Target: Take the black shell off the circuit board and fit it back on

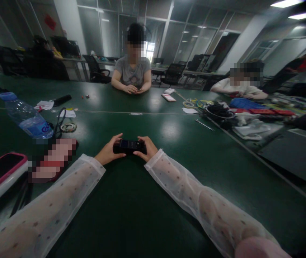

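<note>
A small black handheld device [129, 145] with a screen and small keys lies sideways between my two hands, just above or on the green table [131, 200]; I cannot tell which. My left hand [109, 149] grips its left end, thumb along the near edge and fingers at the far side. The right end is held the same way by my right hand [149, 148]. Sheer white dotted sleeves cover both forearms. Left of my left arm lie a blurred-out reddish phone-like object [54, 161] and a white and pink case with a black top [3, 175].
A water bottle [29, 116] leans at the left. One person [132, 71] sits opposite; another [240, 86] sits at the far right. A wrench [204, 124], cables [193, 103], a phone [168, 97], plastic bags [257, 129] and a grey box [295, 154] lie to the right.
</note>
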Demonstrator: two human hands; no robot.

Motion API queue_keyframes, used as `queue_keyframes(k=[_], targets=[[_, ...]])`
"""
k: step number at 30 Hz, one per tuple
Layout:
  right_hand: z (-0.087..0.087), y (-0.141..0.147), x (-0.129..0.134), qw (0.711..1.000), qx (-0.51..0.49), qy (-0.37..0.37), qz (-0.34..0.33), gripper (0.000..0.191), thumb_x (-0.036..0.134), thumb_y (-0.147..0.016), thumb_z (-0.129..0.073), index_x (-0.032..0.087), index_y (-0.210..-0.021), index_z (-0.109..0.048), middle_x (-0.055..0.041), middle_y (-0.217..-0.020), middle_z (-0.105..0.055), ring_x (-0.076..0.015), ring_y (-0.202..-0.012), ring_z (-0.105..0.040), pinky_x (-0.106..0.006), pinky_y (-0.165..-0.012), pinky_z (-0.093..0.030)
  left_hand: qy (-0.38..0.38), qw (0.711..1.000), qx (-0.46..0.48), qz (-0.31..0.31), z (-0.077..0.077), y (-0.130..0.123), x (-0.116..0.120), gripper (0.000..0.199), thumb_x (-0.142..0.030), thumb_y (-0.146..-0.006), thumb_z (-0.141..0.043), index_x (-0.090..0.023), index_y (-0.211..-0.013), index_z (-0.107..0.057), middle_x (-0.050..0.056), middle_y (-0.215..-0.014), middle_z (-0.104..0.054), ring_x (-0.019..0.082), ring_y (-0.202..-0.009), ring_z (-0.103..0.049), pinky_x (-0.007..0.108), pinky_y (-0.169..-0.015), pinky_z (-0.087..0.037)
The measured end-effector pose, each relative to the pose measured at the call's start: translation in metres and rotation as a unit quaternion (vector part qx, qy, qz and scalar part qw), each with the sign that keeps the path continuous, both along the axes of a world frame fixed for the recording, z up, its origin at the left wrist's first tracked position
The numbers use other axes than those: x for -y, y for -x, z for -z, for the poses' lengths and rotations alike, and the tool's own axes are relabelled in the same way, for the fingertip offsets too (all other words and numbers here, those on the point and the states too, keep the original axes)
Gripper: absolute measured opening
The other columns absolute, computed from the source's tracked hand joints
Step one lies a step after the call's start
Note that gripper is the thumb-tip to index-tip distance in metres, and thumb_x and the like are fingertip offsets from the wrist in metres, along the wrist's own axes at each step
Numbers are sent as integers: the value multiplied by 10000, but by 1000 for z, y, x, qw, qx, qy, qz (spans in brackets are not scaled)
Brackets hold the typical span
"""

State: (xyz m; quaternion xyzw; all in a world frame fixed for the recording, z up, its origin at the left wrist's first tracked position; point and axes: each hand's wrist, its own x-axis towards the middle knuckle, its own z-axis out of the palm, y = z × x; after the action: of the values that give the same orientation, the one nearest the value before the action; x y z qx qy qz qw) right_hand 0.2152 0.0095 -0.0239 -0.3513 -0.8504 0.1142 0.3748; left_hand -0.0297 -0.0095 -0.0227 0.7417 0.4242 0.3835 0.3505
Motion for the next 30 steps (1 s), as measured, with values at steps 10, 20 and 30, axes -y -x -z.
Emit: queue_keyframes(k=[10, 20, 30], targets=[[2, 1, -2, 999, 36, 25, -12, 673, 455, -704, -717, 207, -1257, -424, -123, -1123, -548, -272, -1069, -553, -478, -903, -478, 16, 998, -49, -21, -10, -1, 4, 855, -325, -660, -761, -256, -1387, -317, 97, -1161, -533, 276, -1069, -554, 500, -953, -402], [2, 1, -2, 997, 52, 54, -9, 654, 355, -696, -748, 218, -1246, -422, -112, -1121, -555, -270, -1067, -557, -492, -896, -482, 14, 999, -38, -4, -8, 0, 5, 867, -306, -667, -759, -277, -1397, -293, 93, -1174, -532, 281, -1095, -545, 510, -966, -395], [1, 1, -1, 997, 56, 51, -4, 611, 338, -702, -745, 207, -1211, -433, -114, -1095, -557, -269, -1043, -562, -474, -896, -476, 19, 999, -33, 7, -6, 0, 3, 880, -301, -673, -759, -269, -1406, -271, 98, -1186, -531, 279, -1113, -542, 501, -973, -391]])
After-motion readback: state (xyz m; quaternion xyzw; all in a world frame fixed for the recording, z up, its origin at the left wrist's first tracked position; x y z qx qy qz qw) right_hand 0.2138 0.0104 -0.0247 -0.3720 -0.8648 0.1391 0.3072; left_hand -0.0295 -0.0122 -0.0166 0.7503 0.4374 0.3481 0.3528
